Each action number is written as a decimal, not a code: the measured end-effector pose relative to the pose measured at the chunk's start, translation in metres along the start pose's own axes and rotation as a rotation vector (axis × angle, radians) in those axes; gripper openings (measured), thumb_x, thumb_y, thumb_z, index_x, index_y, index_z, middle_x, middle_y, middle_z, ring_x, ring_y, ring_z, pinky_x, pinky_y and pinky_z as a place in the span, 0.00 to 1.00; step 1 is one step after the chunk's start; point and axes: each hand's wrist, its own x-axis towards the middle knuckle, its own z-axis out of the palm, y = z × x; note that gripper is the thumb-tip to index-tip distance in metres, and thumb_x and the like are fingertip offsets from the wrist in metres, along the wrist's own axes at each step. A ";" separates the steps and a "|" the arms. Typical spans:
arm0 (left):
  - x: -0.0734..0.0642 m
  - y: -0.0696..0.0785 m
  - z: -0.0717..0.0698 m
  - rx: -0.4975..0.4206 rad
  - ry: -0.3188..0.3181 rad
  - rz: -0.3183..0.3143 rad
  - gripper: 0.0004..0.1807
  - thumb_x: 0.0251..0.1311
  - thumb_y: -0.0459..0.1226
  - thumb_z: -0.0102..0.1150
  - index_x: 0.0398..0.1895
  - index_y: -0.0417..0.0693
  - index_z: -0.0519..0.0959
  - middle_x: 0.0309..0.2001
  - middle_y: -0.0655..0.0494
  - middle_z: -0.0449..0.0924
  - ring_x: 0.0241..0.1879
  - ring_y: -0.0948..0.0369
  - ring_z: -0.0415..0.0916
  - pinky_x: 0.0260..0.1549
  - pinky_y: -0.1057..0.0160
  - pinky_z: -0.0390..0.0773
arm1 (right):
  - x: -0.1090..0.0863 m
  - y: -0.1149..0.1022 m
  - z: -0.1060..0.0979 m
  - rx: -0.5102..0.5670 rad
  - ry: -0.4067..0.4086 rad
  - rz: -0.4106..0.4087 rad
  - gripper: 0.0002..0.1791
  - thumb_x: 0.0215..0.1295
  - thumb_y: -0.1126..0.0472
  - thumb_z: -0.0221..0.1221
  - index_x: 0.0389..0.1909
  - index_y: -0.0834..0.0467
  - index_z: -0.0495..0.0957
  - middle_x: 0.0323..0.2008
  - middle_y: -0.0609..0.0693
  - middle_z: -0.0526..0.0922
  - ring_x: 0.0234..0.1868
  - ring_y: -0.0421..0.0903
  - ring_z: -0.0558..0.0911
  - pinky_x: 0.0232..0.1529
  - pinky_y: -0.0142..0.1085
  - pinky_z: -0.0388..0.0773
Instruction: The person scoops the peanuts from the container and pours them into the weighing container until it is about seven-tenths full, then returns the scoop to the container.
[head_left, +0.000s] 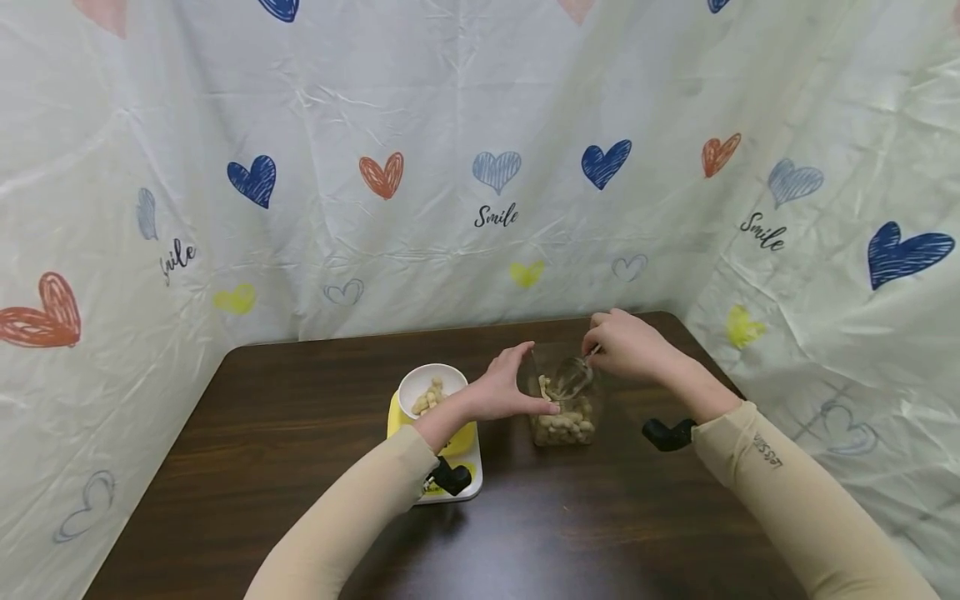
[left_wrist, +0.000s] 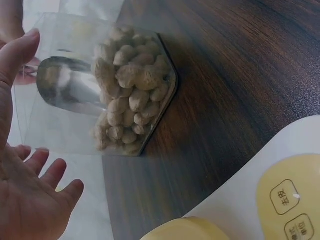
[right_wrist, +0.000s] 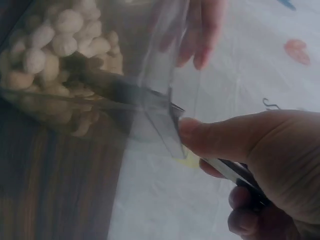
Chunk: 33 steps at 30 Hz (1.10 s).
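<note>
Clear box (head_left: 551,354) as landmark. Scooping apparently in hand: right hand (head_left: 630,346) pinches scoop (head_left: 573,377) inside, at the peanuts (head_left: 564,427); left hand (head_left: 504,392) at its left, fingers spread. Next calls for level lifting.

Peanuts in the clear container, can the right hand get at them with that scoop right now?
Probably yes: the right hand grips the metal scoop, which reaches through the open top of the clear container to the peanuts.
</note>
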 end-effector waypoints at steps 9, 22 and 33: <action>0.001 0.001 -0.004 0.039 -0.012 0.002 0.66 0.51 0.62 0.74 0.85 0.60 0.41 0.78 0.49 0.50 0.75 0.52 0.52 0.69 0.49 0.62 | -0.002 -0.004 -0.005 0.020 -0.006 0.013 0.03 0.63 0.63 0.71 0.36 0.54 0.89 0.35 0.47 0.78 0.36 0.49 0.76 0.41 0.48 0.75; -0.001 0.005 -0.001 0.047 -0.015 0.000 0.63 0.51 0.61 0.74 0.84 0.60 0.45 0.76 0.49 0.53 0.76 0.47 0.49 0.69 0.46 0.61 | -0.008 -0.005 0.007 0.046 0.058 0.079 0.03 0.64 0.60 0.71 0.37 0.54 0.89 0.33 0.46 0.76 0.32 0.47 0.74 0.36 0.45 0.74; -0.001 0.004 -0.001 0.069 -0.003 0.001 0.64 0.49 0.63 0.75 0.84 0.61 0.46 0.76 0.49 0.53 0.75 0.47 0.51 0.67 0.46 0.62 | -0.014 -0.006 0.009 0.124 0.057 0.150 0.05 0.65 0.59 0.70 0.39 0.55 0.89 0.34 0.46 0.77 0.30 0.43 0.76 0.32 0.42 0.76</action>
